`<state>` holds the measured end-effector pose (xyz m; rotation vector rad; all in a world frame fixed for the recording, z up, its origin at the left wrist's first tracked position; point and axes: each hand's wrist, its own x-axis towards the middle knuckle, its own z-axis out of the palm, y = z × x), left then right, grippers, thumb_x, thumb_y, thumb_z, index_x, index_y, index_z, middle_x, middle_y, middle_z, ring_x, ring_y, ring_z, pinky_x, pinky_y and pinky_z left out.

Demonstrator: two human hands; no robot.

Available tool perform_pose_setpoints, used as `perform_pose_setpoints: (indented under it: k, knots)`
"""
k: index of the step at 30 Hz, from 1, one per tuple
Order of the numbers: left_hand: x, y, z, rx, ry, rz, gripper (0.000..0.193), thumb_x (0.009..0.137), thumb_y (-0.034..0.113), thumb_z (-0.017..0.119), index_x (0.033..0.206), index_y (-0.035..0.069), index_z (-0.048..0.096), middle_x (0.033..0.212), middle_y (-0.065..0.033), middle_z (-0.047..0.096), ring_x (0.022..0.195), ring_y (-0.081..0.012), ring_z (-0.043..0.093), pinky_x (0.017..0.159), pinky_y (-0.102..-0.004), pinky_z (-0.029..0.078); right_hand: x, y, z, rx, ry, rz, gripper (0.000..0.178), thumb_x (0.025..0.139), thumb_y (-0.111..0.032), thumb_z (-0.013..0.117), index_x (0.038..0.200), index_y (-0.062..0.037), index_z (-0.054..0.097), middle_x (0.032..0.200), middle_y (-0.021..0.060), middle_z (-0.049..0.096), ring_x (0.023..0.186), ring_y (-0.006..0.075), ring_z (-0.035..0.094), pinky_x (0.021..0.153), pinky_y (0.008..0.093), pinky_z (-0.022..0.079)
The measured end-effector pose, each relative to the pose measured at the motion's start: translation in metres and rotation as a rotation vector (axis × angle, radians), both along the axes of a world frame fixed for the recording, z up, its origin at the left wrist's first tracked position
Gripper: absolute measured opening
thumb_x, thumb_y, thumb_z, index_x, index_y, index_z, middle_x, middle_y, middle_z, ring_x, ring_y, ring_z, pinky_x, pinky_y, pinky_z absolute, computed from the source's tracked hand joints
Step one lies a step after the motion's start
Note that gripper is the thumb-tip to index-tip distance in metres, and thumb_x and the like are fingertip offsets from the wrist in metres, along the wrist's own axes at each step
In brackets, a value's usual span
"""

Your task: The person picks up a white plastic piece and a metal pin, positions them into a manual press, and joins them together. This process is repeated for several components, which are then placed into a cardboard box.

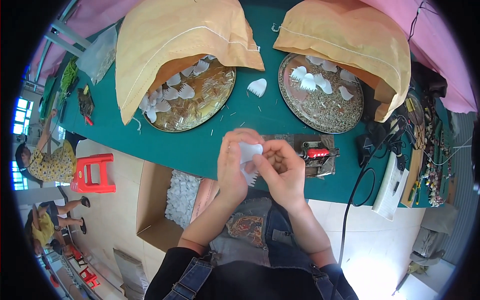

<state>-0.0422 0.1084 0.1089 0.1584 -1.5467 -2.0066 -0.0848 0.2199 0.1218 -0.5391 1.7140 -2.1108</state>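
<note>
Near the front edge of the green table, my left hand (231, 165) is curled around a white, toothed plastic piece (250, 151) shaped like a small comb. The thumb and fingers of my right hand (283, 172) pinch the same piece at its right side. More white teeth show just below, between the hands; whether they belong to a second piece I cannot tell. Right beside my right hand is a clamp with a red handle (318, 153), fixed on a dark base. One similar loose white piece (257, 87) lies on the table beyond my hands.
A round tray (220, 107) with thin pins and white pieces sits at left, another tray (325, 117) with small metal bits at right. Brown paper sacks (185, 35) partly cover both. A cardboard box (150, 200) of white pieces stands below left. A black cable (348, 215) hangs at right.
</note>
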Motion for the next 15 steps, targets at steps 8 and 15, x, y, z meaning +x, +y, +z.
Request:
perform_pose_setpoints:
  k: [8, 15]
  knots:
    - [0.021, -0.062, 0.010, 0.072, -0.177, 0.025, 0.030, 0.109, 0.029, 0.047, 0.115, 0.001, 0.056, 0.095, -0.0048, 0.054, 0.055, -0.0044, 0.038, 0.050, -0.0208, 0.030, -0.026, 0.003, 0.026, 0.401, 0.519, -0.077, 0.015, 0.082, 0.000, 0.076, 0.091, -0.0030, 0.065, 0.078, 0.0046, 0.064, 0.053, 0.0110, 0.058, 0.051, 0.0257, 0.045]
    - [0.028, -0.078, 0.004, -0.088, -0.421, -0.098, 0.025, 0.106, 0.020, 0.055, 0.111, -0.001, 0.069, 0.097, -0.0050, 0.069, 0.076, -0.0059, 0.057, 0.067, -0.0216, 0.043, -0.031, -0.011, 0.003, 0.657, 0.905, -0.036, 0.014, 0.081, -0.007, 0.075, 0.092, -0.0039, 0.067, 0.085, 0.0092, 0.067, 0.084, 0.0281, 0.068, 0.076, 0.0398, 0.053]
